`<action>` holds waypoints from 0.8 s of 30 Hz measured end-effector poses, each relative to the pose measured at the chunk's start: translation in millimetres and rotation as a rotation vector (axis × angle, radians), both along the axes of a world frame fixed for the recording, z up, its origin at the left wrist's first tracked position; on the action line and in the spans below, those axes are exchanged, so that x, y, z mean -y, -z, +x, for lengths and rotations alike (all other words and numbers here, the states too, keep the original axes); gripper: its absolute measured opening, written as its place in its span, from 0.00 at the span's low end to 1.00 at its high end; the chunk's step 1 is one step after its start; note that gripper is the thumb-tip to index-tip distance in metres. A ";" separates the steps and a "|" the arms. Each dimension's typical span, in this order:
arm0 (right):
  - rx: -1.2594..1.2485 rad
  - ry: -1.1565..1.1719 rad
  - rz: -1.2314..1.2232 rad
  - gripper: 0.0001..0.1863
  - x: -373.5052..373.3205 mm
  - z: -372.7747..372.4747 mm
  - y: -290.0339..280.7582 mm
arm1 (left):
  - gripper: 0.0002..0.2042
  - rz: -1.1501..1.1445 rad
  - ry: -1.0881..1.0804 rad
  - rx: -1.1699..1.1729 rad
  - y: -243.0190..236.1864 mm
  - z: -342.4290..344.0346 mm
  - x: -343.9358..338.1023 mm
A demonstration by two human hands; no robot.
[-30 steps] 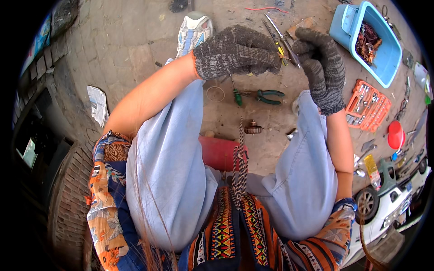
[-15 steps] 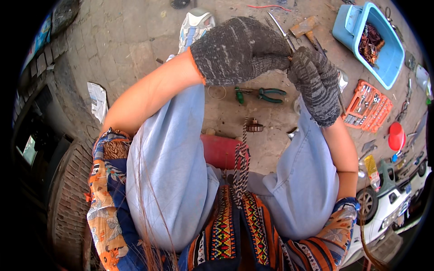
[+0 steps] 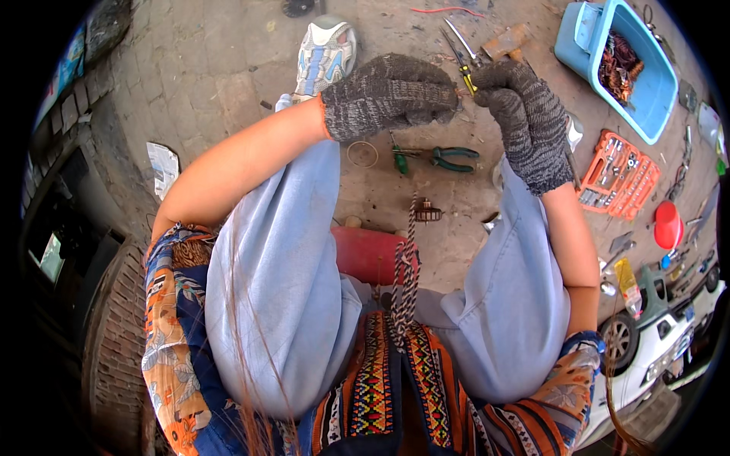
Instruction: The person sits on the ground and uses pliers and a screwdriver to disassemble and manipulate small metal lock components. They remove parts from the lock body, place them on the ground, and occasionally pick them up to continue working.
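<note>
My left hand (image 3: 388, 102), in a dark grey knit glove, is closed, fingertips almost meeting those of my right hand (image 3: 517, 125). A thin, small piece shows between them, too small to make out. My right hand, gloved alike, is closed with curled fingers. Just beyond them lie a yellow-handled tool (image 3: 467, 76) and a long metal tool (image 3: 460, 34) on the floor. Below my hands are green-handled pliers (image 3: 454, 163), a green screwdriver (image 3: 400, 159), a thin ring (image 3: 363, 154) and a small cylindrical metal part (image 3: 428, 213).
A blue tub (image 3: 650, 114) holding coiled copper-coloured scrap, a hammer (image 3: 504, 42), an orange socket case (image 3: 616, 175) and a red bowl (image 3: 668, 226) are at right, above a white car (image 3: 654, 342). A red cushion-like object (image 3: 363, 257) lies between my legs. Paper (image 3: 163, 167) lies at left.
Since half a second ago my left hand has moved down slightly and my right hand slightly up. A small gap shows between the fingertips, and the yellow-handled tool beyond is visible again.
</note>
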State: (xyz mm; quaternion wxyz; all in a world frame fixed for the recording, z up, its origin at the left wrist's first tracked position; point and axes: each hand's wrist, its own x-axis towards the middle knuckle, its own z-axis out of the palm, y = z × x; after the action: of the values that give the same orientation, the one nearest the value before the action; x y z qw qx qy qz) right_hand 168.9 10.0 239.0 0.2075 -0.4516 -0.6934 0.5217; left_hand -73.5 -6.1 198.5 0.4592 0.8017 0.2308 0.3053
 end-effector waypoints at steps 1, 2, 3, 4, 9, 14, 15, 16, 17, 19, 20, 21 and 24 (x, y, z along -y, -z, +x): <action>0.069 -0.065 0.236 0.16 -4.4 -0.7 -3.8 | 0.22 -0.072 0.022 -0.003 -0.3 -1.3 0.9; 0.104 -0.151 0.077 0.14 -6.7 -2.5 -14.2 | 0.22 -0.054 0.048 -0.015 -0.1 -2.1 1.2; 0.138 -0.203 0.225 0.13 -4.6 0.4 -9.4 | 0.21 -0.033 0.082 -0.019 0.6 -0.9 -1.0; 0.171 -0.256 0.373 0.14 -0.9 5.0 0.4 | 0.21 -0.143 0.099 -0.001 2.8 -0.5 -1.3; 0.115 -0.321 0.478 0.16 -5.1 8.0 3.1 | 0.20 -0.171 0.083 0.025 0.8 -1.3 -2.8; 0.092 -0.224 0.556 0.13 -0.3 9.7 17.1 | 0.21 0.208 -0.149 -0.270 -14.6 8.1 -5.2; 0.107 -0.236 0.859 0.13 -2.8 7.6 23.1 | 0.22 0.398 -0.155 -0.375 -13.8 7.5 -6.6; 0.041 -0.244 0.717 0.12 -2.4 8.3 20.8 | 0.22 0.589 -0.160 -0.479 -13.1 7.0 -8.2; -0.064 -0.209 0.411 0.12 -0.8 6.6 15.0 | 0.23 0.781 -0.164 -0.581 -13.3 7.0 -9.5; -0.471 0.083 -0.685 0.12 4.2 1.1 -0.4 | 0.21 0.774 -0.179 -0.602 -21.4 9.8 -11.7; -0.595 0.239 -1.040 0.12 1.7 -0.8 -4.3 | 0.20 0.771 -0.186 -0.611 -23.8 11.8 -12.4; -0.640 0.301 -1.179 0.12 -0.6 0.8 -1.7 | 0.18 0.661 -0.180 -0.440 -22.2 14.5 -14.5; -0.410 0.275 -0.844 0.12 -8.8 7.3 16.9 | 0.14 0.282 -0.153 0.035 -12.6 17.8 -23.4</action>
State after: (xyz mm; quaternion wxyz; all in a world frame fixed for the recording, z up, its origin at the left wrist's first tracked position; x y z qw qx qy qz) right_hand 176.1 18.8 222.1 0.2056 -0.4717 -0.3000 0.8033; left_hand -55.7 17.3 211.2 0.3212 0.8329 0.2381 0.3827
